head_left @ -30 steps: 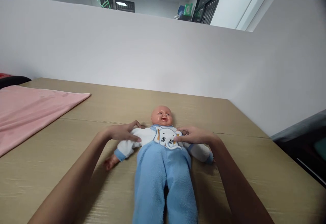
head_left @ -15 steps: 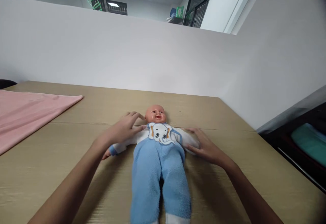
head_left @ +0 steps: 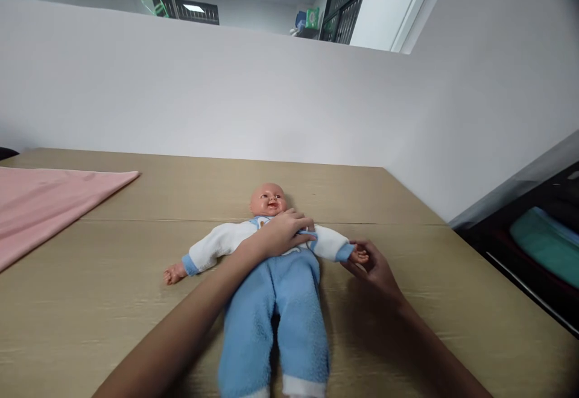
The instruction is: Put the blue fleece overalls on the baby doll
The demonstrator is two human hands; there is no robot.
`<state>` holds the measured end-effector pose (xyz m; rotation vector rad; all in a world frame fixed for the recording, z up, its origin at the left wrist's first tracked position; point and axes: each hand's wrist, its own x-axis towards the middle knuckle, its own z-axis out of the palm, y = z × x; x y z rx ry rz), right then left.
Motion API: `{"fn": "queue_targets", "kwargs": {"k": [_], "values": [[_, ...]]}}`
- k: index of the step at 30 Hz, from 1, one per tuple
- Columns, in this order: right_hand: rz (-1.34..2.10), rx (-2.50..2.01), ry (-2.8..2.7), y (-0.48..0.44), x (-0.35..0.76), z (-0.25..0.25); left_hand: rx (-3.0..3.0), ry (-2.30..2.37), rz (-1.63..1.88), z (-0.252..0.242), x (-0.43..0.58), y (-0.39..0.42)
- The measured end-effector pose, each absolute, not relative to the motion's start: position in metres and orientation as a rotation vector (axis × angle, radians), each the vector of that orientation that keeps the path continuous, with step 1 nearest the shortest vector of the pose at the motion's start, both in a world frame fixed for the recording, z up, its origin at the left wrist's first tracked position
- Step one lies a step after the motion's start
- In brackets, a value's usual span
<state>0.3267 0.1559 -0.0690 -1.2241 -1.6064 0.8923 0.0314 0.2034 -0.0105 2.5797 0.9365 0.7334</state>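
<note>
A baby doll [head_left: 271, 301] lies on its back, dressed in fuzzy blue trousers and a white top with blue cuffs. Its arms are spread to both sides. My left hand [head_left: 284, 232] reaches across its chest, fingers and thumb closed on the clothing by the shoulder at the right. That hand covers most of the elephant picture on the chest. Out at the right, my right hand [head_left: 373, 265] has its fingers and thumb around the doll's small hand [head_left: 359, 255], just past the blue cuff. The other doll hand [head_left: 174, 274] rests on the table, untouched.
The doll is on a tan table [head_left: 136, 313] with a seam across it. A pink cloth [head_left: 54, 205] lies at the left. A white partition wall [head_left: 203, 96] rises behind the table. Beyond the right edge are dark things with a teal folded item [head_left: 543, 253].
My left hand has moved right, from the doll's sleeve at the left onto its chest. My right hand has slid outward from the other sleeve to the doll's hand. The view has shifted slightly.
</note>
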Motion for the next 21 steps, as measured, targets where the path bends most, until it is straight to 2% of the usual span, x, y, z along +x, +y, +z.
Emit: {"fn": "queue_targets", "kwargs": {"k": [5,10,15,17,21], "values": [[0.911,-1.032,-1.518,0.185,0.292,-0.048,2.446,0.693,0.901,-0.006,0.021,0.194],[0.854,-0.947,-1.809,0.192,0.26,-0.037,2.635,0.607,1.072,-0.007,0.016,0.187],[0.782,-0.838,-2.002,0.174,0.252,-0.037,2.367,0.65,1.214,-0.009,0.02,0.19],[0.86,-0.793,-1.98,0.168,0.254,-0.039,2.21,0.728,1.238,-0.011,0.022,0.195],[1.318,-0.783,-1.582,0.162,0.249,-0.049,2.177,0.881,1.218,-0.018,0.025,0.205]]}}
